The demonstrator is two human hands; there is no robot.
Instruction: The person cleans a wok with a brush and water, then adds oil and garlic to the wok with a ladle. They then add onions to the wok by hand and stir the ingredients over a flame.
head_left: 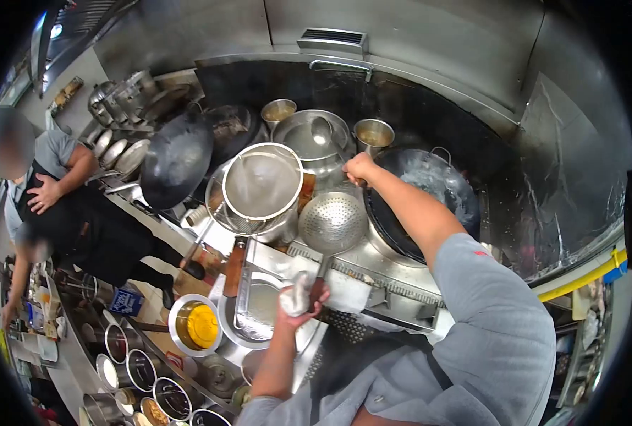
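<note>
My right hand is closed round the handle of a ladle, whose bowl hangs over a large metal pot. Lower down, my left hand grips a white cloth and the dark handle of a perforated strainer. The strainer's round bowl is left of a black wok with steaming, pale contents. A round mesh sieve lies to the left of the strainer, on top of another wire basket.
A co-worker in a dark apron stands at the left. Another wok leans nearby. A bowl of yellow liquid is at lower left, near several metal containers. Small pots stand at the stove's back.
</note>
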